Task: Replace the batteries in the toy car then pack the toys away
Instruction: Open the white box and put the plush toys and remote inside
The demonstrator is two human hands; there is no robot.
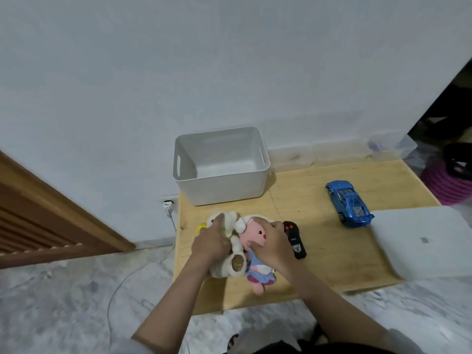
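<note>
From your head camera, both your forearms reach forward and down over the low pale wooden counter [319, 251]. Your left hand [210, 242] lies on top of the cream plush bear [231, 261], fingers curled into its fuzzy body and gripping it. Your right hand [272, 241] closes around the pink-faced plush doll in a blue dress [255, 267], thumb across its chest and fingers over its head. The two hands sit close together, each clamped on its own soft toy, and the two toys press against each other at the counter's near left part.

Just beside your right hand, touching its knuckles or nearly so, lies the black plastic remote control with red buttons [295, 240], flat on the wood. The shiny blue toy car [348, 204] stands on its wheels well apart to the right, nose pointing away from you.

The white plastic storage bin with slotted handles [221, 185] stands at the counter's far left corner against the wall; its smooth inside shows nothing in it. A flat white plastic lid [421, 241] rests on the counter's right edge, overhanging it. A small yellow object [201, 226] peeks out left of the bear; you cannot tell what it is. Clear plastic boxes [337, 153] line the wall behind, too blurred to read their contents
</note>
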